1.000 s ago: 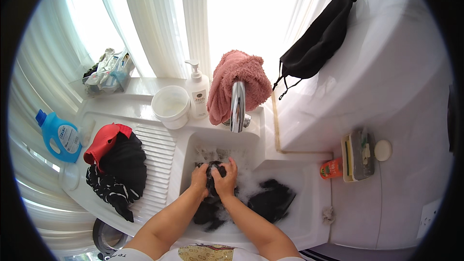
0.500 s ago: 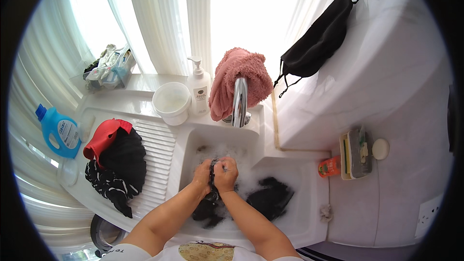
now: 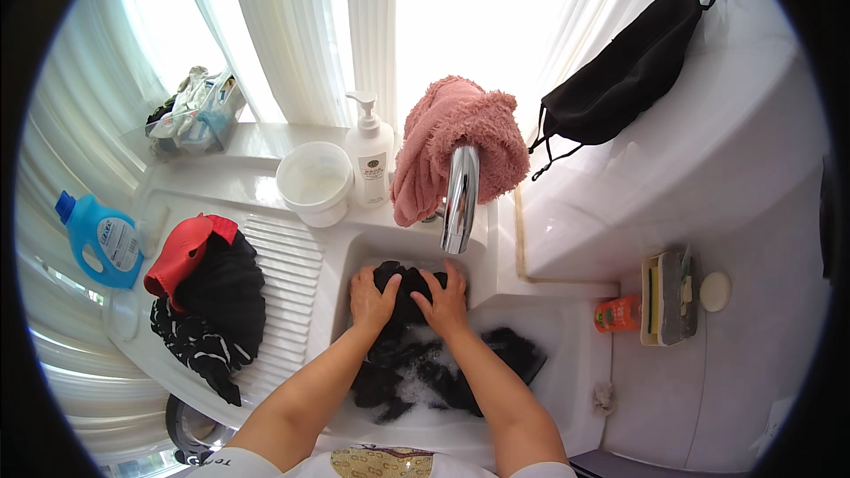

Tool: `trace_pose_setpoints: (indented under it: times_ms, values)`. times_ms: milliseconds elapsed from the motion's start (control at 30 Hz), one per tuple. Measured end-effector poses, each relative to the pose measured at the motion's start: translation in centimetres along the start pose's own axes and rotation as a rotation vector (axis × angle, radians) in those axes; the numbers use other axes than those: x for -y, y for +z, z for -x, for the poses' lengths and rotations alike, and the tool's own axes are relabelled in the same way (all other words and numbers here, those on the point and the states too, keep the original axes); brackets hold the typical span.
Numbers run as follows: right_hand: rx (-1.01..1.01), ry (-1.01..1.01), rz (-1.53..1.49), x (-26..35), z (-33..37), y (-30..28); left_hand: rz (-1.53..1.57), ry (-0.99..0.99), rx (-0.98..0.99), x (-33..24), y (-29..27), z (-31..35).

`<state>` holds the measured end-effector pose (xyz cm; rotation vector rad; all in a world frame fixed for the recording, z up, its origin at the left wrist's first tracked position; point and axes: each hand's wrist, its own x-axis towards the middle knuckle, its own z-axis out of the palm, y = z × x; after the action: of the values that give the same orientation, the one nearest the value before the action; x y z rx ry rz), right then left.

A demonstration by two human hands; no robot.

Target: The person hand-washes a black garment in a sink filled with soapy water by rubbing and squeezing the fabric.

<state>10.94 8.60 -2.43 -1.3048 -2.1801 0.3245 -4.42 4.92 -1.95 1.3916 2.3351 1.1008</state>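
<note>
Both my hands are at the far part of the white sink (image 3: 575,389), around a bunched, wet black garment (image 3: 407,305). My left hand (image 3: 369,299) grips its left side, thumb over the cloth. On the right side my right hand (image 3: 444,303) holds it too, with its thumb on the cloth and its fingers curving over the far edge. The far fingertips are partly hidden by the cloth. Toward me, the dark fabric trails into foamy water. More black cloth (image 3: 513,350) lies in the water to the right of my right forearm.
A chrome faucet (image 3: 460,204) draped with a pink towel (image 3: 443,142) rises beyond my hands. Left are a ribbed washboard (image 3: 288,283), a red-brimmed cap (image 3: 181,257), dark clothes (image 3: 232,292) and a blue detergent bottle (image 3: 102,239). A white tub (image 3: 314,181) stands beside a pump bottle (image 3: 370,155).
My hands were close together, squeezing dark cloth; now they are farther apart and slightly farther away, with the garment spread between them. The view has shifted slightly.
</note>
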Motion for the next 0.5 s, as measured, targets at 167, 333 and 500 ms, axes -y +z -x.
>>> trace_pose_setpoints:
  times_ms: [167,333,500]
  values:
    - [0.741,0.175,0.256,-1.0,2.1,2.8,-0.347,-0.011,0.462,2.4,3.7,2.0]
    - [0.367,0.412,-0.048,-4.4,2.6,8.7,0.129,-0.247,0.363,4.8,6.3,0.8]
    - [-0.039,0.362,-0.541,3.8,0.6,0.3,1.209,-0.997,0.450,2.2,2.0,-2.6]
